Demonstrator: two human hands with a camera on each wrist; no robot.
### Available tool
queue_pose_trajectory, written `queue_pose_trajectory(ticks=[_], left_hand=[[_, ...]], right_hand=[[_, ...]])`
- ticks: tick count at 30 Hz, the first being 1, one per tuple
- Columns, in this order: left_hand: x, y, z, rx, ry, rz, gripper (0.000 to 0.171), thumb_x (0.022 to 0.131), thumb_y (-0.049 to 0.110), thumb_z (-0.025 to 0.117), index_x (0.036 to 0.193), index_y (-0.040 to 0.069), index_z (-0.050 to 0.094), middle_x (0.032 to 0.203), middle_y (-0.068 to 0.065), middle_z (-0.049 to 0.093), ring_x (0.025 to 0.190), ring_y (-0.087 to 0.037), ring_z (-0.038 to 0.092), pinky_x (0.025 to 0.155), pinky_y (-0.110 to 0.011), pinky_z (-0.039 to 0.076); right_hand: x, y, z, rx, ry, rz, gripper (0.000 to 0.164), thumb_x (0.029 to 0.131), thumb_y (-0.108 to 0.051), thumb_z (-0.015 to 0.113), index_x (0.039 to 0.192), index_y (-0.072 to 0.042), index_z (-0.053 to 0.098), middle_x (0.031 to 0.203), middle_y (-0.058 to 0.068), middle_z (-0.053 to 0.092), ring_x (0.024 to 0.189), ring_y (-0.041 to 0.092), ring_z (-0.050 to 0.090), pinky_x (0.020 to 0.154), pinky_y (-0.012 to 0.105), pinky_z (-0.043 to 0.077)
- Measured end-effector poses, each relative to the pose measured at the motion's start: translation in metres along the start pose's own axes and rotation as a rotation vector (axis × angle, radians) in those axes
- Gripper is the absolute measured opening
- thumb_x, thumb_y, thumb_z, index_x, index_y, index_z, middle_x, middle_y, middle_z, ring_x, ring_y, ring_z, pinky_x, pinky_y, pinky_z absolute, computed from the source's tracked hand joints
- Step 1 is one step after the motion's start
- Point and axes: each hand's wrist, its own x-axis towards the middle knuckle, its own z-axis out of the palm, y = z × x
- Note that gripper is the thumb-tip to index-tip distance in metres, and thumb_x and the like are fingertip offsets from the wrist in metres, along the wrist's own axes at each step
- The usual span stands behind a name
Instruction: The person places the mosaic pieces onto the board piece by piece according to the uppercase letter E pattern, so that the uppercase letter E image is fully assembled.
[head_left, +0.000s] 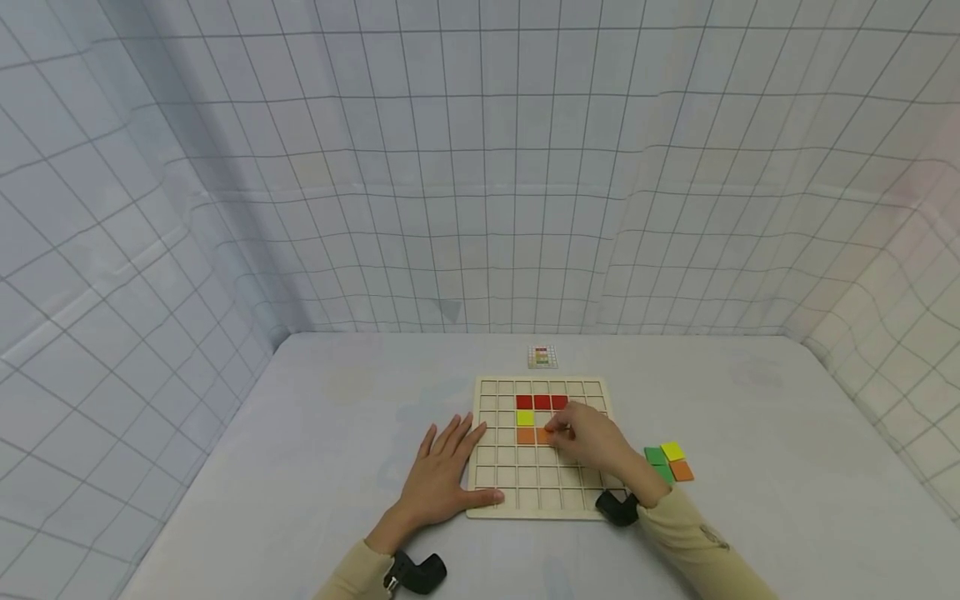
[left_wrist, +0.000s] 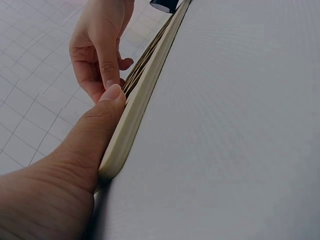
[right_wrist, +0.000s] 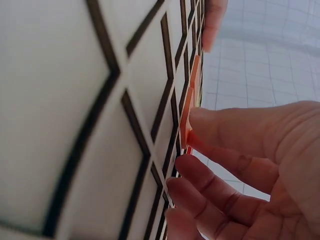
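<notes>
A pale wooden grid board (head_left: 528, 477) lies on the white table. My left hand (head_left: 442, 479) is spread along its left side, fingertips and thumb resting on the edge. My right hand (head_left: 596, 437) pinches an orange square tile (head_left: 542, 437) between thumb and index finger at a grid cell; in the right wrist view that tile (right_wrist: 185, 120) stands slightly tilted against the board. To its left sits another orange tile (head_left: 526, 436). Above are a yellow tile (head_left: 525, 417) and a row of red tiles (head_left: 542, 402). The right fingers hide some cells.
Right of the board lie loose tiles: green (head_left: 655, 456), yellow (head_left: 672, 451) and orange (head_left: 681, 471), with another green tile (head_left: 663, 472) partly behind the wrist. A small card (head_left: 542, 357) with a coloured grid pattern lies beyond the board. Grid-lined white curtains (head_left: 480, 167) surround the table.
</notes>
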Motion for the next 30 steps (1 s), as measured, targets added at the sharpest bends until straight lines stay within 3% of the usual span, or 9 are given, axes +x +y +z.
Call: queue_pose_trajectory(ticks=[6, 9, 15, 21, 24, 30], left_hand=[[0.0, -0.001, -0.001, 0.003, -0.006, -0.002, 0.1, 0.076, 0.076, 0.054, 0.15, 0.013, 0.031, 0.154, -0.011, 0.024, 0.141, -0.028, 0.016, 0.111, -0.051, 0.003], [0.0, -0.001, -0.001, 0.014, -0.024, -0.018, 0.101, 0.076, 0.077, 0.053, 0.151, 0.016, 0.028, 0.155, -0.009, 0.021, 0.142, -0.025, 0.012, 0.112, -0.049, 0.0], [0.0, -0.001, -0.001, 0.017, -0.042, -0.028, 0.101, 0.075, 0.078, 0.051, 0.152, 0.017, 0.026, 0.156, -0.006, 0.019, 0.143, -0.022, 0.009, 0.112, -0.046, -0.002], [0.0, -0.001, -0.001, 0.013, -0.024, -0.019, 0.102, 0.075, 0.078, 0.053, 0.151, 0.016, 0.027, 0.155, -0.008, 0.021, 0.142, -0.024, 0.012, 0.112, -0.047, -0.001], [0.0, 0.0, -0.002, 0.005, -0.021, -0.017, 0.101, 0.075, 0.077, 0.053, 0.151, 0.015, 0.028, 0.155, -0.009, 0.022, 0.142, -0.025, 0.012, 0.112, -0.048, -0.001], [-0.001, 0.001, 0.0, 0.004, -0.027, -0.025, 0.102, 0.075, 0.078, 0.053, 0.152, 0.016, 0.026, 0.155, -0.008, 0.021, 0.143, -0.024, 0.011, 0.112, -0.046, -0.002]], right_hand=[[-0.014, 0.005, -0.006, -0.045, -0.107, -0.133, 0.038, 0.084, -0.017, 0.073, 0.118, -0.002, 0.066, 0.096, -0.001, 0.053, 0.08, 0.013, 0.044, 0.068, 0.029, 0.042], [-0.02, 0.005, -0.009, -0.053, -0.144, -0.179, 0.048, 0.084, -0.021, 0.073, 0.125, 0.001, 0.06, 0.104, 0.003, 0.052, 0.087, 0.015, 0.045, 0.072, 0.031, 0.043], [-0.034, 0.011, -0.013, 0.008, -0.15, -0.218, 0.045, 0.089, -0.028, 0.068, 0.125, -0.001, 0.06, 0.116, 0.006, 0.056, 0.104, 0.021, 0.05, 0.086, 0.039, 0.046], [-0.055, 0.023, -0.024, 0.116, -0.034, -0.265, 0.032, 0.089, -0.021, 0.069, 0.116, -0.004, 0.064, 0.111, 0.005, 0.06, 0.091, 0.022, 0.056, 0.075, 0.035, 0.049], [-0.066, 0.027, -0.032, 0.069, 0.059, -0.216, 0.024, 0.087, -0.018, 0.071, 0.109, -0.008, 0.068, 0.104, 0.001, 0.063, 0.088, 0.02, 0.058, 0.071, 0.034, 0.05], [-0.083, 0.039, -0.044, -0.106, 0.177, 0.04, 0.016, 0.088, -0.031, 0.069, 0.094, -0.017, 0.07, 0.086, -0.009, 0.062, 0.074, 0.01, 0.057, 0.061, 0.03, 0.047]])
